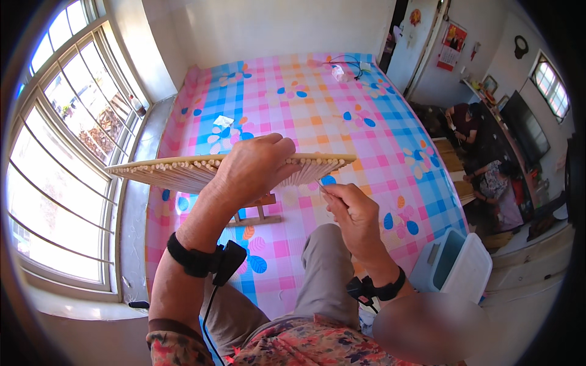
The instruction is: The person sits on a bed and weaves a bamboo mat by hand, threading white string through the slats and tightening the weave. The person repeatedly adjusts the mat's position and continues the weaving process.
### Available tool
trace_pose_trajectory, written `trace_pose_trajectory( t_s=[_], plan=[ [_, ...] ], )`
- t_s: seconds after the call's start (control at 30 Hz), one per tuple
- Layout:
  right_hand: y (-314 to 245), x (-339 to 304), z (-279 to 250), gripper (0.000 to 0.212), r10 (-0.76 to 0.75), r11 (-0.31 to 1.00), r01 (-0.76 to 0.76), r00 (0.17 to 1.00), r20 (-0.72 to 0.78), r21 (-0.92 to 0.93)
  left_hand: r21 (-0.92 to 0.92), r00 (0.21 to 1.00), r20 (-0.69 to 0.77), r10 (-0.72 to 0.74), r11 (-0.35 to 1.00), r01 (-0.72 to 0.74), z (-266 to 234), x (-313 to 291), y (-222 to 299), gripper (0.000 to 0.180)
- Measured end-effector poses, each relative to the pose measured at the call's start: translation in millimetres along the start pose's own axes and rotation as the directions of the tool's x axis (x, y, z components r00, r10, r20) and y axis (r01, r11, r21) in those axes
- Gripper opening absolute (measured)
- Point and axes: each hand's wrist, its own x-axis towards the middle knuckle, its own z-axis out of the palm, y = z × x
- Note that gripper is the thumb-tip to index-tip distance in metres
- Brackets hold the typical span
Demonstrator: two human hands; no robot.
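My left hand point(256, 161) is closed over the upper edge of a flat panel of pale stalks point(189, 174). The panel is seen nearly edge-on, with many stalk ends in a row under a smooth yellowish top layer. Just below its right end, my right hand point(354, 210) pinches something thin close to the stalks; it is too small to make out. Each wrist wears a black strap with a small device. Below the panel, beyond my knees, stands a small wooden stool point(259, 216), partly hidden.
A pink and blue checked sheet point(305, 116) covers the broad surface ahead, with a white scrap point(223, 121) and a cable point(351, 63) on it. A barred window point(67, 152) is at left. A storage box point(436, 259) stands right; two people sit low beyond it.
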Motion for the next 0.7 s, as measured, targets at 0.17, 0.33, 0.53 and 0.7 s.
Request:
trace_pose_trajectory(
  t_s=[0.17,0.33,0.53,0.7],
  plan=[
    [9,16,21,0.028,-0.142,0.978,0.136,0.989,-0.028,-0.156,-0.014,0.999,-0.033,0.026,1.000,-0.027,1,-3,-2,0.020],
    [15,18,26,0.034,-0.179,0.960,0.171,0.984,-0.019,-0.223,-0.040,0.998,-0.058,0.037,0.998,-0.039,-2,-3,-1,0.022],
    [18,18,26,0.035,-0.165,0.971,0.166,0.986,0.020,-0.171,-0.049,0.997,-0.063,0.035,0.998,-0.038,-3,-2,-2,0.022],
    [20,15,28,0.034,-0.121,0.986,0.122,0.993,0.014,-0.117,-0.040,0.998,-0.065,0.026,0.999,-0.029,-3,-2,0,0.022]
  ],
)
